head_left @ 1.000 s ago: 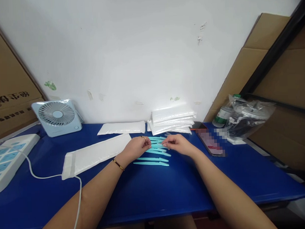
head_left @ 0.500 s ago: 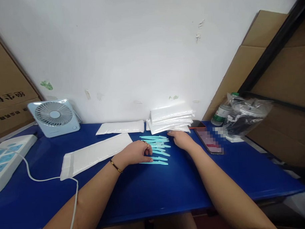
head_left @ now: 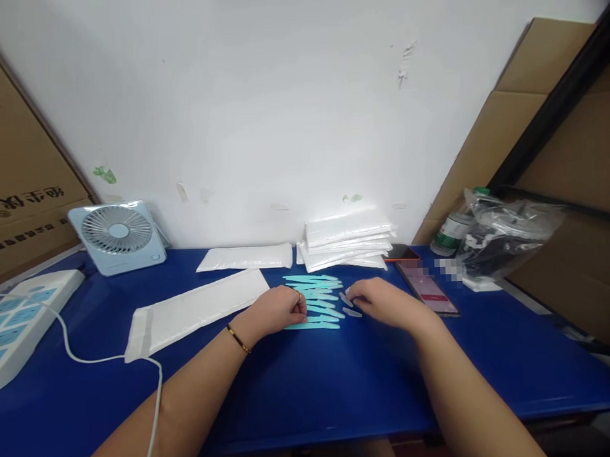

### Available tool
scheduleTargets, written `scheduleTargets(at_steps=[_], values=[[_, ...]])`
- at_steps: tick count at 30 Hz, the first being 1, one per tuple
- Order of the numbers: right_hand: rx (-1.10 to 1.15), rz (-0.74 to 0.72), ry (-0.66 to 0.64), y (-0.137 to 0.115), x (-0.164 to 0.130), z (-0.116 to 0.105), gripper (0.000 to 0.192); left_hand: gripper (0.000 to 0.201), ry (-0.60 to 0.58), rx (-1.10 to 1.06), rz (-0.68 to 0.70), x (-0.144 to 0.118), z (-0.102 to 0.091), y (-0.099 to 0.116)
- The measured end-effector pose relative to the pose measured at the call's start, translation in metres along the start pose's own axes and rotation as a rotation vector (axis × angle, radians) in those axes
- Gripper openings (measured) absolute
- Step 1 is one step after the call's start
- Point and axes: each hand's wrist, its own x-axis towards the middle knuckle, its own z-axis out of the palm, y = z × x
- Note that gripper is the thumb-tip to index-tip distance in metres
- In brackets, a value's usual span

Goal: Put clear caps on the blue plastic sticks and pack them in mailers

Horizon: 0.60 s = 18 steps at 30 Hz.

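Several light blue eyebrow razors (head_left: 323, 298) lie roughly side by side on the blue table. Over their left ends rests my left hand (head_left: 284, 308), fingers curled and thumb drawn in; whatever it grips is hidden. My right hand (head_left: 382, 299) is just right of the razors, thumb and forefinger pinched around a small whitish piece that looks like a blade cover. Two small translucent blade covers (head_left: 352, 312) lie on the table close to its fingertips, beside the razor ends.
Behind the razors is a stack of white padded mailers (head_left: 348, 233). Another white mailer (head_left: 243, 257) and a long one (head_left: 198, 311) lie to the left. A fan (head_left: 118, 236), power strip (head_left: 23, 325) and white cable (head_left: 158, 387) are further left; a phone (head_left: 427, 289) and bottle (head_left: 450, 235) stand right.
My right hand has come from the mailer stack's edge toward me, beside the razor ends, where small translucent covers now show. My left hand's fingers have curled in more. The view has shifted slightly.
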Motion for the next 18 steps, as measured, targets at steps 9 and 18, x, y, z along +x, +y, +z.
scheduleTargets(at_steps=[9, 18], values=[[-0.014, 0.205, 0.076, 0.018, 0.026, 0.023, 0.009, 0.015, 0.107, 0.043, -0.002, 0.001, 0.002, 0.000], [0.560, 0.018, 0.087, 0.021, 0.020, 0.012, 0.022, 0.017, 0.221, -0.004, -0.017, 0.005, -0.004, -0.015]])
